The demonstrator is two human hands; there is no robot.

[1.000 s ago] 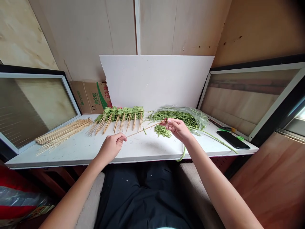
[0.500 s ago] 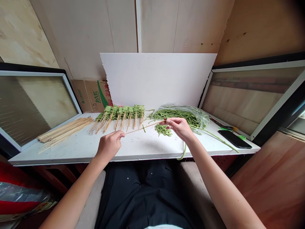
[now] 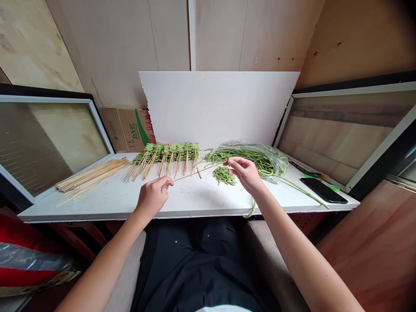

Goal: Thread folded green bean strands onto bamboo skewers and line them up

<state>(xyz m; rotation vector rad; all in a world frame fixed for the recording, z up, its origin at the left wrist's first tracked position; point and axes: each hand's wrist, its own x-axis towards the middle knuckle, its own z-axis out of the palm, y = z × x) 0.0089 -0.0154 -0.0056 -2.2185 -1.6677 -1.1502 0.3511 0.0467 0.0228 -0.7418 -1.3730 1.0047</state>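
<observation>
My left hand (image 3: 153,196) is closed round the lower left end of a thin bamboo skewer (image 3: 186,176). One short piece of green bean (image 3: 199,173) sits crosswise partway along it. At the skewer's other end, the fingers of my right hand (image 3: 242,170) are pinched together on a small green bean piece, mostly hidden by the fingertips. A heap of cut bean pieces (image 3: 224,176) lies on the white table (image 3: 195,201), just below and left of my right hand. Behind that hand, long green beans (image 3: 240,154) spill from a clear plastic bag (image 3: 280,161).
Filled bean skewers (image 3: 177,151) lie in a row at the back. A pile of bare skewers (image 3: 92,177) is on the left, before a cardboard box (image 3: 125,129). A black phone (image 3: 324,190) lies at right. One long bean (image 3: 251,211) hangs over the front edge.
The view has shifted slightly. Both hands keep their hold at the two ends of the skewer, and the green at my right fingertips shows less now.
</observation>
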